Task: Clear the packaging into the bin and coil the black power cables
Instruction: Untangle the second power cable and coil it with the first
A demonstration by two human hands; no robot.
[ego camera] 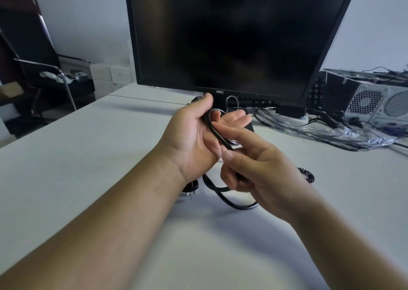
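A black power cable loops through both my hands above the white desk. My left hand holds a small coil of it against the palm, thumb up near the monitor's lower edge. My right hand pinches a strand of the same cable between thumb and fingers, just right of the left palm. Below the hands the cable hangs in a loop onto the desk, and its plug with metal prongs lies under my left wrist. Clear plastic packaging lies crumpled at the right with more black cables over it.
A large dark monitor stands straight ahead, a keyboard behind its base. A computer case sits at the far right. A small coiled black cord lies right of my hands. A chair stands off the desk's left edge.
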